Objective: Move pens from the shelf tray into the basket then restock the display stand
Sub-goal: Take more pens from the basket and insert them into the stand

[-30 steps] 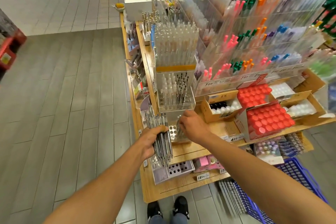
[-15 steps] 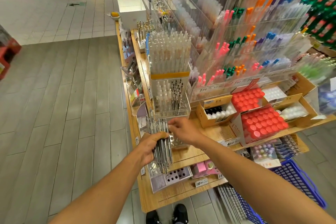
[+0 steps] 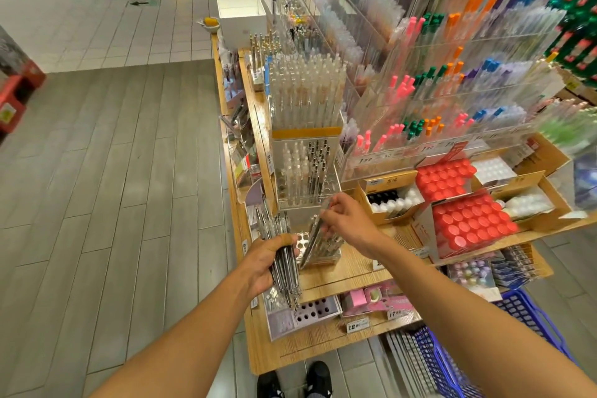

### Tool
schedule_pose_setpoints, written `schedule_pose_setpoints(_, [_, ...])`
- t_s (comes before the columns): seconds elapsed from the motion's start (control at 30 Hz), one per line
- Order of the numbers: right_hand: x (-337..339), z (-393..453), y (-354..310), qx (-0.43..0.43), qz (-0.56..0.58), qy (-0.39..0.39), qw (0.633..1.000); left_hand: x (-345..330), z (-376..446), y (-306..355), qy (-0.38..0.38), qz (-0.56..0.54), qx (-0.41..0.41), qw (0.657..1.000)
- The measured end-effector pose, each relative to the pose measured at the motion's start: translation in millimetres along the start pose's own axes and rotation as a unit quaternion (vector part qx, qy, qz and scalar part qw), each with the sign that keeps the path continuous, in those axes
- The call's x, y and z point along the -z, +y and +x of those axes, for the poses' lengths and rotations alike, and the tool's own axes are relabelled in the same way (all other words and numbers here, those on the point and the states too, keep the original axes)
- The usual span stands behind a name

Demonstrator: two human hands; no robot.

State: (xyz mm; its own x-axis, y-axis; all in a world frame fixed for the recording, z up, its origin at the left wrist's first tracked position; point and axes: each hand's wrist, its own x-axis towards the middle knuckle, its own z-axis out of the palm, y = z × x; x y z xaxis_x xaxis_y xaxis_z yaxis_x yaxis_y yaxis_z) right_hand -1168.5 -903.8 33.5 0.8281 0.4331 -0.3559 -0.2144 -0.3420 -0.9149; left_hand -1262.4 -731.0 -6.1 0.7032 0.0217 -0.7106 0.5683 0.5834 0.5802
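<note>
While the left hand (image 3: pixel 269 260) grips a thick bundle of pens (image 3: pixel 284 268) upright beside the shelf edge, the right hand (image 3: pixel 349 223) pinches a single pen (image 3: pixel 315 237), tilted over the clear display stand (image 3: pixel 319 245) on the wooden shelf (image 3: pixel 349 268). A blue basket (image 3: pixel 523 317) sits on the floor at lower right.

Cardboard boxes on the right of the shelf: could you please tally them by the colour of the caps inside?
Red-cap boxes: 2
White-cap boxes: 2
Mixed black-and-white-cap box: 1
Total: 5
</note>
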Motion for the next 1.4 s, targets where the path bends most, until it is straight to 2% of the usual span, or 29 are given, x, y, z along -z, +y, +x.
schedule_pose_setpoints(0.1, [12,-1,15,0.095,-0.186,0.034,0.977,8,1,-1,0.011,-0.017,0.004,1.000])
schedule_pose_setpoints(0.17, [11,0,25,0.148,-0.305,0.027,0.940,11,1,-1,0.009,-0.029,0.011,0.999])
schedule_pose_setpoints(0.27, [4,2,38,0.194,-0.408,0.010,0.892,13,2,-2,0.004,-0.034,0.017,0.999])
schedule_pose_setpoints(0.43, [-1,6,44,0.235,-0.441,0.021,0.866,15,5,-1,0.000,-0.040,0.022,0.999])
schedule_pose_setpoints(0.73, [2,3,43,0.216,-0.438,-0.002,0.873,12,3,0,0.006,-0.042,0.020,0.999])
schedule_pose_setpoints(0.87, [-6,1,46,0.261,-0.493,0.000,0.830,9,1,1,-0.002,-0.035,0.020,0.999])
schedule_pose_setpoints(1.0, [-19,5,38,0.223,-0.564,-0.015,0.795,6,-2,3,-0.010,-0.013,0.017,1.000])
schedule_pose_setpoints(1.03, [-21,7,33,0.212,-0.560,-0.017,0.800,5,-3,3,-0.011,-0.010,0.016,1.000])
schedule_pose_setpoints(1.07, [-23,7,25,0.193,-0.519,-0.008,0.833,4,-3,3,-0.014,-0.005,0.015,1.000])
schedule_pose_setpoints(1.13, [-26,10,9,0.116,-0.347,0.007,0.931,3,-4,4,-0.019,0.006,0.010,1.000])
schedule_pose_setpoints(1.17, [-29,11,2,0.061,-0.251,-0.015,0.966,2,-5,4,-0.022,0.008,0.005,1.000])
schedule_pose_setpoints(1.2, [-32,12,-4,0.016,-0.179,-0.042,0.983,1,-5,4,-0.027,0.009,0.002,1.000])
schedule_pose_setpoints(1.3, [-33,11,-13,-0.052,-0.058,-0.090,0.993,-1,-6,4,-0.035,0.014,-0.007,0.999])
schedule_pose_setpoints(1.4, [-26,12,-18,-0.075,-0.025,-0.138,0.987,0,-5,4,-0.042,0.012,-0.009,0.999])
